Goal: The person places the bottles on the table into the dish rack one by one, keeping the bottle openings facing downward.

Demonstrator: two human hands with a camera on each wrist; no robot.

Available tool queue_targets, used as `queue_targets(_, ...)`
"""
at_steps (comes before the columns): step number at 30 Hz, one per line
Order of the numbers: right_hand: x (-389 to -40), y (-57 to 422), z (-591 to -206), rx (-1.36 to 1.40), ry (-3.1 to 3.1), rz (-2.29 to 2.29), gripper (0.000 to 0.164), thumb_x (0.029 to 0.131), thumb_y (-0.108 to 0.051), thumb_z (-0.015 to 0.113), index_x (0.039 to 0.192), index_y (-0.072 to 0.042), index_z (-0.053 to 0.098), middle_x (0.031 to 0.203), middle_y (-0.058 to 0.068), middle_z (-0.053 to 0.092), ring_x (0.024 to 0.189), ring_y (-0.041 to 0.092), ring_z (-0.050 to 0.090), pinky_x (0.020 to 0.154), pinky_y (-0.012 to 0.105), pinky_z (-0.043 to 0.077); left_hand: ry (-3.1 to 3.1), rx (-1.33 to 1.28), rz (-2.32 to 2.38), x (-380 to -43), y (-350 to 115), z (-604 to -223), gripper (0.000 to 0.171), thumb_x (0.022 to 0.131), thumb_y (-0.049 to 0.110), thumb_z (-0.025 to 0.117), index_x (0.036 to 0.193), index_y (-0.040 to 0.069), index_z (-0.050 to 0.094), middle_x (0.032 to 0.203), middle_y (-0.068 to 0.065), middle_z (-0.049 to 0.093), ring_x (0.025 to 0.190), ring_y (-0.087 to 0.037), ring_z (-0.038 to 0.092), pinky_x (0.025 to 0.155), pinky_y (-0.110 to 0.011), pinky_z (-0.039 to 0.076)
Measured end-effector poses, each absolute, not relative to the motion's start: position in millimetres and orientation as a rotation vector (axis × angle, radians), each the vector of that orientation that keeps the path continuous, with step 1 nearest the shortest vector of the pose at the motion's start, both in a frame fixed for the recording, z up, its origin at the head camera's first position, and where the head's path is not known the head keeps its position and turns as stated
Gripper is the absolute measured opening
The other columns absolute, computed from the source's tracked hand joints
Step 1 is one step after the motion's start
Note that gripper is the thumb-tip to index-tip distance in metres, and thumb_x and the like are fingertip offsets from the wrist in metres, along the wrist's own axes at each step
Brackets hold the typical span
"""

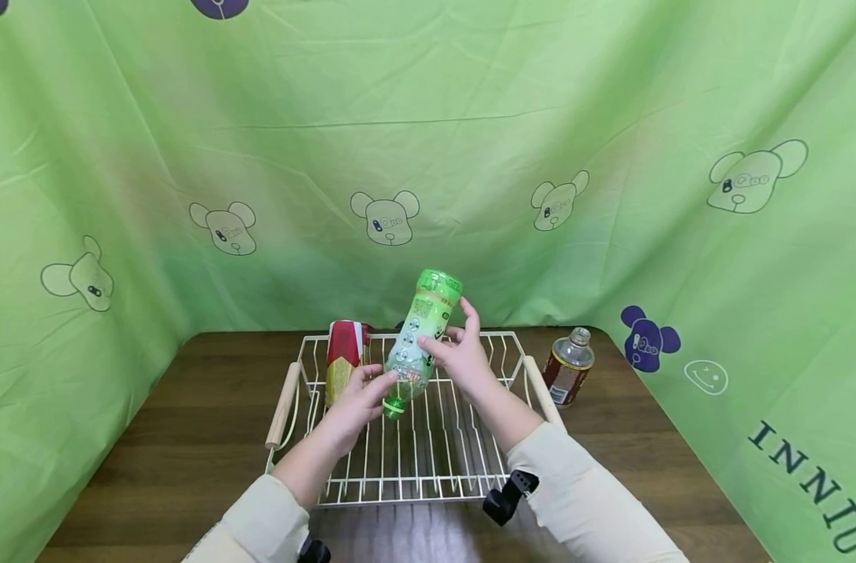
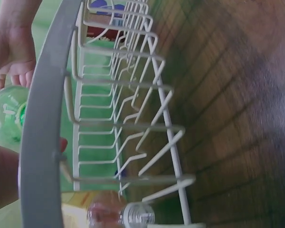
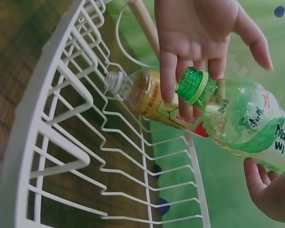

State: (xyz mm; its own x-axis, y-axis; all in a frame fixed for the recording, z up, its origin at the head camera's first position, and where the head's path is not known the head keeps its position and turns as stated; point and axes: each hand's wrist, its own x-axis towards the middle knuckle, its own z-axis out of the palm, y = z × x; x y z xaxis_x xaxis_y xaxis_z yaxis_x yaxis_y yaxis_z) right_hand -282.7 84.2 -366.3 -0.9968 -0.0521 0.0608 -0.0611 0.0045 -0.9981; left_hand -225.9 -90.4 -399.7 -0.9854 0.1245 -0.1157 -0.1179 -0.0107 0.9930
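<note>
A green plastic bottle [image 1: 417,336] is held tilted above the rack, its threaded neck down, with no cap visible on it in the right wrist view. My right hand [image 1: 463,356] grips the bottle's body, thumb on the near side. Beside the neck, my left hand [image 1: 357,403] has its fingers extended; they pass behind the green neck [image 3: 192,85] in the right wrist view. Whether they touch it is hard to tell. Below lies a white wire rack [image 1: 428,477] with wooden handles. Inside its left end, an upside-down bottle with a red and yellow label [image 1: 346,352] stands.
To the right of the rack, a clear bottle with a dark red label [image 1: 568,367] stands upright on the brown wooden table [image 1: 188,438]. A green printed curtain [image 1: 428,156] hangs around the back and sides. Wooden handles [image 1: 284,407] rise at the rack's ends.
</note>
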Motion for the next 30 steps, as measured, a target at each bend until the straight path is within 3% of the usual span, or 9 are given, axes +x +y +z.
queue_targets(3,-287,85,-369,0.118,-2.234,2.202,0.101,0.084,-0.003,0.070,0.157,-0.024,0.003,0.135,0.027,0.048,0.105,0.033,0.060,0.084,0.039,0.058,2.122,0.020,2.095,-226,-100,-397,0.065,0.100,0.032,0.050,0.145,-0.007,0.025,0.146,-0.033,0.036,0.138,-0.048,0.037,0.113,-0.058,0.034)
queue_targets(12,-300,89,-378,0.083,-2.306,2.174,0.099,0.085,-0.003,0.070,0.156,-0.026,0.005,0.140,0.028,0.044,0.111,0.039,0.058,0.088,0.044,0.056,2.230,-0.021,2.158,-228,-142,-386,0.052,0.102,0.025,0.046,0.141,-0.008,0.033,0.145,-0.029,0.039,0.138,-0.044,0.036,0.115,-0.056,0.032)
queue_targets(22,-309,89,-384,0.087,-2.424,2.073,0.098,0.084,-0.006,0.071,0.157,-0.021,0.008,0.139,0.030,0.044,0.111,0.044,0.058,0.086,0.046,0.057,2.233,-0.153,2.247,-235,-196,-375,0.060,0.105,0.026,0.040,0.151,-0.006,0.018,0.157,-0.030,0.021,0.147,-0.042,0.023,0.121,-0.051,0.023)
queue_targets(27,-313,88,-389,0.095,-2.447,2.056,0.097,0.084,-0.006,0.071,0.157,-0.019,0.009,0.137,0.031,0.044,0.110,0.044,0.058,0.086,0.047,0.057,2.339,-0.181,2.059,-239,-215,-389,0.062,0.106,0.024,0.036,0.155,-0.001,0.010,0.162,-0.026,0.010,0.150,-0.041,0.013,0.122,-0.055,0.015)
queue_targets(30,-314,87,-391,0.107,-2.455,2.055,0.096,0.084,-0.006,0.070,0.157,-0.020,0.009,0.138,0.031,0.044,0.112,0.045,0.057,0.089,0.050,0.055,2.371,-0.164,1.963,-240,-219,-402,0.062,0.106,0.022,0.036,0.156,-0.001,0.008,0.162,-0.027,0.006,0.149,-0.042,0.014,0.121,-0.056,0.014)
